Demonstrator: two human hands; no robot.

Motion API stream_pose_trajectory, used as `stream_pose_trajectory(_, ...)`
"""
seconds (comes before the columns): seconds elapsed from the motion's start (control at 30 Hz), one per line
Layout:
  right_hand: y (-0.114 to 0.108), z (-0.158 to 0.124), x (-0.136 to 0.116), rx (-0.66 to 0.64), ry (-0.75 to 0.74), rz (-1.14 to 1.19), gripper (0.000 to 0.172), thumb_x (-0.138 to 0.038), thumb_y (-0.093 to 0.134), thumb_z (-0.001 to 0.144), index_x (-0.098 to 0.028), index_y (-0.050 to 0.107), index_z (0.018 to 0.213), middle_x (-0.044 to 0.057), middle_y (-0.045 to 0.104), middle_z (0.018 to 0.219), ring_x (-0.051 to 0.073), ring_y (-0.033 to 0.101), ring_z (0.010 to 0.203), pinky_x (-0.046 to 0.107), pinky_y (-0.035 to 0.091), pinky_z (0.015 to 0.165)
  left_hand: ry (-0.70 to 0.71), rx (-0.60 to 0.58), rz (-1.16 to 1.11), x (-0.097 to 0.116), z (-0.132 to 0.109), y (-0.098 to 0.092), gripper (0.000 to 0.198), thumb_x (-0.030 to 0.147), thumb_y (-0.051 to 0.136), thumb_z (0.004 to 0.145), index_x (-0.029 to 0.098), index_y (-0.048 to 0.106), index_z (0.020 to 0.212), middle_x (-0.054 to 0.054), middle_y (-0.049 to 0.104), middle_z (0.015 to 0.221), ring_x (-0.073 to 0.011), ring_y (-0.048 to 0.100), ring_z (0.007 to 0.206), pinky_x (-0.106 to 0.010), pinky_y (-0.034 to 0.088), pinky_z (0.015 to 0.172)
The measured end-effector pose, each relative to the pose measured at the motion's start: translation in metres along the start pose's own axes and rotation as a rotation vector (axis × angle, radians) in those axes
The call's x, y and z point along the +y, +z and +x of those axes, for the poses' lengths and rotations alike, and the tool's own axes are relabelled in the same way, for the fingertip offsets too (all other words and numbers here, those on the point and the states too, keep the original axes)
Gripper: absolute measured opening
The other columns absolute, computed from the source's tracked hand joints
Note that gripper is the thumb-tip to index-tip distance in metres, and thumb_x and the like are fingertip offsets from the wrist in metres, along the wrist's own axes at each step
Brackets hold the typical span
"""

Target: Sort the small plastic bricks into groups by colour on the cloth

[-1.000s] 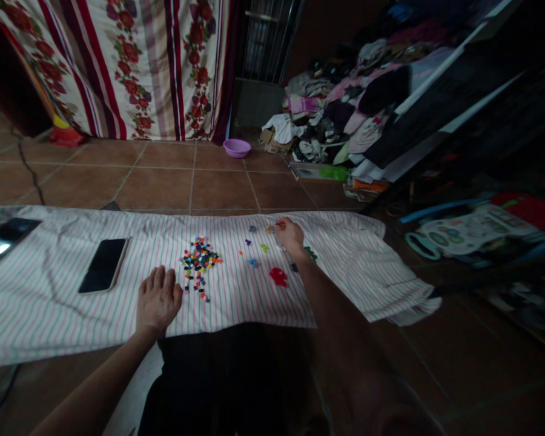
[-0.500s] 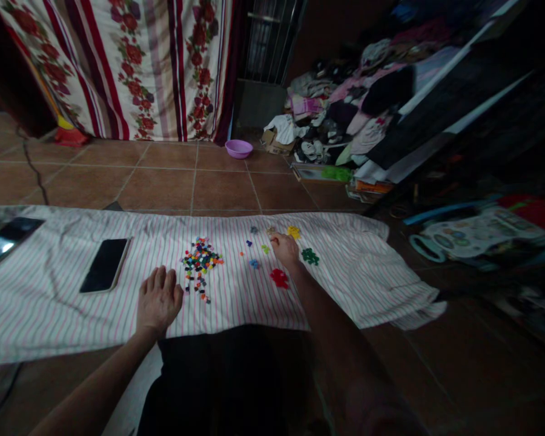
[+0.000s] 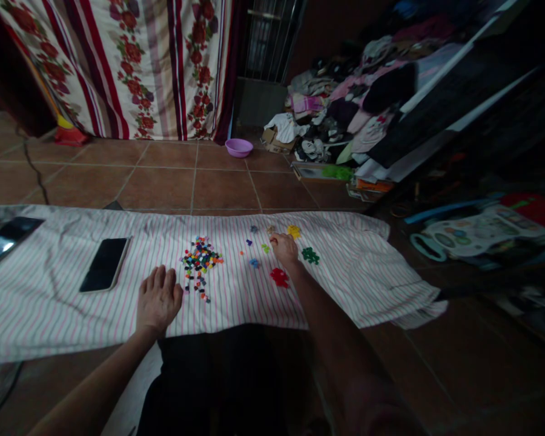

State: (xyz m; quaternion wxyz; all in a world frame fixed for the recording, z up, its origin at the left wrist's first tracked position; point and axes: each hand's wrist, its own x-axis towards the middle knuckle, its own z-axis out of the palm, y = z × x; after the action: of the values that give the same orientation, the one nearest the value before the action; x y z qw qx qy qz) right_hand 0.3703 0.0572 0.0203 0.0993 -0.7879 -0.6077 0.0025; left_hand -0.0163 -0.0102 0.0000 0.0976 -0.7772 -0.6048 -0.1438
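Observation:
My left hand lies palm down on the striped cloth, fingers stretched out, left of a mixed heap of small coloured pieces, perhaps beads. On the right, my right hand has its fingertips pinched together just below a small beige group. Whatever the pinch holds, if anything, is too small to make out. Around that hand are yellow pieces, dark green pieces, red pieces, lime pieces, light blue pieces, dark blue pieces and grey pieces.
One phone lies left of my left hand, and another phone sits at the cloth's far left. Beyond the cloth, a purple basin stands on the tiled floor. Clothes are piled at the back right.

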Motion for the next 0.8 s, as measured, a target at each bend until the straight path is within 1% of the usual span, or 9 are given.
stream_pose_trajectory(0.17,-0.003,0.002,0.0,-0.027,-0.008,-0.006,0.026,-0.014,0.05,0.09,-0.021,0.074,0.097,0.008,0.073,0.097,0.021,0.059,0.094,0.028,0.039,0.084,0.016,0.018,0.015,-0.001,-0.001,0.001,0.045,0.031,0.036,0.094,0.008,0.06,0.126,-0.022,0.057,0.134,-0.0358,0.048,0.13,-0.048,0.039,0.103)
stream_pose_trajectory(0.33,-0.005,0.001,0.003,-0.026,-0.005,0.007,0.028,-0.015,0.048,0.091,-0.022,0.074,0.099,0.007,0.074,0.098,0.019,0.061,0.094,0.028,0.04,0.086,0.018,0.011,0.016,-0.001,0.0,0.0,0.045,0.031,0.037,0.094,0.008,0.06,0.126,-0.022,0.057,0.134,-0.0359,0.048,0.129,-0.048,0.038,0.103)
stream_pose_trajectory(0.53,-0.011,-0.002,0.003,-0.024,-0.004,0.007,0.032,-0.015,0.046,0.092,-0.019,0.073,0.11,0.01,0.073,0.106,0.021,0.06,0.103,0.029,0.04,0.092,0.012,0.007,0.01,0.0,0.0,-0.002,0.045,0.031,0.037,0.094,0.008,0.06,0.125,-0.022,0.058,0.134,-0.036,0.049,0.129,-0.048,0.04,0.102)
stream_pose_trajectory(0.6,-0.013,-0.004,0.001,-0.002,-0.03,0.018,0.033,-0.015,0.046,0.092,-0.019,0.072,0.112,0.01,0.072,0.108,0.021,0.06,0.104,0.029,0.041,0.092,0.011,0.005,0.004,0.0,0.0,-0.003,0.045,0.031,0.037,0.094,0.008,0.06,0.126,-0.022,0.058,0.134,-0.0364,0.049,0.129,-0.049,0.039,0.102)
stream_pose_trajectory(0.67,-0.014,-0.009,-0.004,0.002,-0.087,0.038,0.032,-0.016,0.046,0.093,-0.02,0.071,0.113,0.008,0.072,0.111,0.021,0.06,0.104,0.028,0.042,0.092,0.007,0.0,0.0,0.001,0.0,-0.003,0.045,0.031,0.037,0.094,0.008,0.06,0.126,-0.022,0.057,0.135,-0.0365,0.049,0.129,-0.049,0.039,0.102)
stream_pose_trajectory(0.8,-0.015,-0.02,-0.015,-0.076,-0.205,0.038,0.032,-0.022,0.053,0.092,-0.022,0.068,0.12,0.006,0.068,0.12,0.021,0.057,0.11,0.028,0.042,0.094,0.003,-0.006,0.001,0.002,0.001,-0.004,0.045,0.03,0.036,0.094,0.008,0.06,0.126,-0.022,0.057,0.135,-0.0366,0.049,0.13,-0.049,0.04,0.102)
